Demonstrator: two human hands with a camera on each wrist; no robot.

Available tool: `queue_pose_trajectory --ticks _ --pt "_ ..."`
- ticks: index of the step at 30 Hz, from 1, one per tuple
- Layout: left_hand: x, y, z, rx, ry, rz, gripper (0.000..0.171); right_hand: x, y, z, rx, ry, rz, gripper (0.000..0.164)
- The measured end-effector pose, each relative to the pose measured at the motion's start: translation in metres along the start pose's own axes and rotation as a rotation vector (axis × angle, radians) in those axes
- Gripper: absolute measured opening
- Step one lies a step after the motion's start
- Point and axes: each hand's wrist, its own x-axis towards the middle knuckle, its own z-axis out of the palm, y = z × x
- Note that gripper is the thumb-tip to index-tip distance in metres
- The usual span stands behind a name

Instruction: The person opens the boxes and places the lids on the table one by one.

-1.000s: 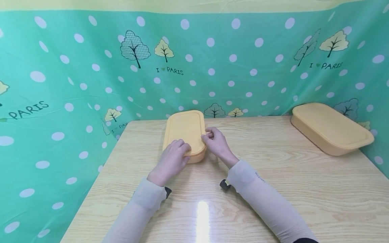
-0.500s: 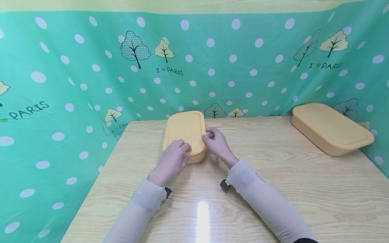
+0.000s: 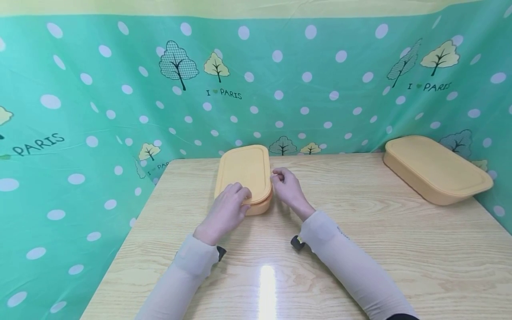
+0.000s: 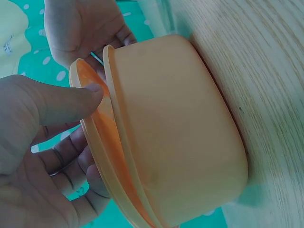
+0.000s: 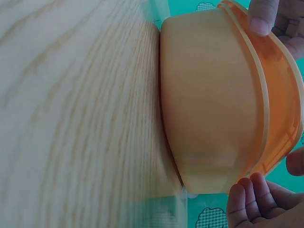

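A yellow-orange lunch box [image 3: 258,208] stands lengthwise on the table with its matching lid [image 3: 245,169] on top. Along the near end the lid is tipped up, and both wrist views show a gap between lid and rim. My left hand [image 3: 225,209] pinches the near edge of the lid, thumb [image 4: 78,100] on its underside and fingers over the top. At the right long side, my right hand [image 3: 290,191] has its loosely bent fingertips [image 5: 256,187] right by the box rim and its thumb [image 5: 296,161] beside the lid edge. The inside of the box is mostly hidden.
A second, larger lidded box [image 3: 436,166] of the same colour is at the back right of the wood-grain table [image 3: 360,249]. Green dotted cloth [image 3: 304,98] hangs behind the table and along its sides.
The near right part of the lid has risen off the rim, widening the gap. My right hand has shifted slightly right, away from the lid; the left hand keeps its pinch.
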Motion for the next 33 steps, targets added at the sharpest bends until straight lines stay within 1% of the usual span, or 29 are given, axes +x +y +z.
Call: queue_pose_trajectory --ticks 11,21,25,33 --pt "0.001 0.0 -0.003 0.009 0.0 -0.012 0.026 0.002 0.004 0.0 0.008 0.005 0.003 0.034" --pt "0.001 0.0 -0.009 0.007 0.011 -0.025 0.025 0.004 0.005 0.0 0.033 -0.008 -0.009 0.031" --pt "0.001 -0.001 -0.01 0.0 0.021 -0.018 0.025 0.005 0.005 0.0 0.026 -0.01 -0.015 0.031" --pt "0.001 -0.002 -0.012 -0.012 0.032 -0.012 0.026 0.005 0.006 0.003 0.017 -0.051 0.021 0.036"
